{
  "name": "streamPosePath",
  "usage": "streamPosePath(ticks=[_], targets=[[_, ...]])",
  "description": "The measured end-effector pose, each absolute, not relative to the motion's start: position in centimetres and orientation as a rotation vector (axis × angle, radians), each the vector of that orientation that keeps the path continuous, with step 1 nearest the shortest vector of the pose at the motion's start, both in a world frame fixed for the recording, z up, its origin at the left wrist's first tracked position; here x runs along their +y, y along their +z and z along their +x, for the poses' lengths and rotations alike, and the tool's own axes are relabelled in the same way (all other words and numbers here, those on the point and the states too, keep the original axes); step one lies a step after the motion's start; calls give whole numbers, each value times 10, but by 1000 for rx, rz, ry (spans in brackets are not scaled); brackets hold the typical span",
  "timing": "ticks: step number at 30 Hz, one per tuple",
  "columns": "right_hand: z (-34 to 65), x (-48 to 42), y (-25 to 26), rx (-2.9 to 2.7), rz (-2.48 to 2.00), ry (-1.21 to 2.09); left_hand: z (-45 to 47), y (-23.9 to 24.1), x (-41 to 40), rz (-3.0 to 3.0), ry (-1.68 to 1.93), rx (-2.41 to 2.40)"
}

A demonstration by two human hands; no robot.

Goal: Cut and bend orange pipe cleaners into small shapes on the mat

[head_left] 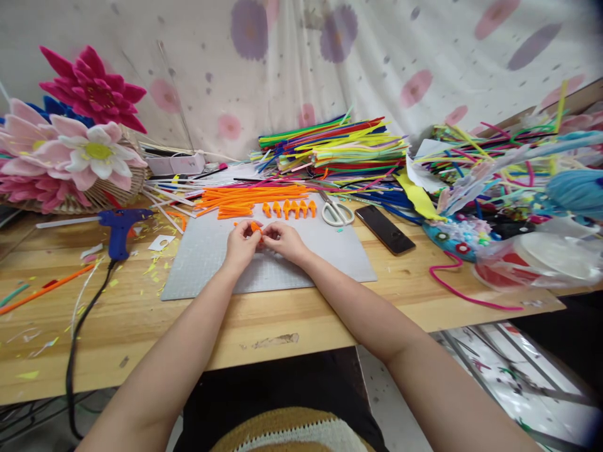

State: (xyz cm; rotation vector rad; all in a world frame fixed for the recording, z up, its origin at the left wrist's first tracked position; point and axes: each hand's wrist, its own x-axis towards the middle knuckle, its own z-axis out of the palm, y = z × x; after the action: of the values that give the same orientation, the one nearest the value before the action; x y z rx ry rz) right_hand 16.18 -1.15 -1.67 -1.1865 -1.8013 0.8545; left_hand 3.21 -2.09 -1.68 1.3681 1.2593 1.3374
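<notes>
My left hand [241, 243] and my right hand [285, 241] meet over a grey cutting mat [330, 257], both pinching one small orange pipe cleaner piece [255, 227] between their fingertips. Just beyond them a row of several folded orange pieces [289, 209] lies on the mat. Behind that row sits a bundle of straight orange pipe cleaners [249, 196].
White-handled scissors [336, 212] and a black phone [385, 229] lie right of the mat. A blue glue gun [119, 227] with its black cord is at the left. Piles of coloured pipe cleaners [334, 145] fill the back; fabric flowers [75, 150] stand far left, clutter at right.
</notes>
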Motion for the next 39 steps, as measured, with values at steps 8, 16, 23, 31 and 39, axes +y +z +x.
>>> streamPosePath(ticks=[8,16,23,31,39], targets=[[160,-15,-14,-1773,-1244,837,30,-18,-20,1528,1281,1369],[161,-14,-15,-1699,-1325,770,32,-13,-24,1330,1286,1243],[165,-13,-16,-1753,-988,1161,26,5,-25,903,1285,1151],[162,-15,-16,-1788,-922,1077,21,7,-22,941,1144,1108],[162,-21,-10,-1763,-906,978,23,1,-17,1018,1081,1085]])
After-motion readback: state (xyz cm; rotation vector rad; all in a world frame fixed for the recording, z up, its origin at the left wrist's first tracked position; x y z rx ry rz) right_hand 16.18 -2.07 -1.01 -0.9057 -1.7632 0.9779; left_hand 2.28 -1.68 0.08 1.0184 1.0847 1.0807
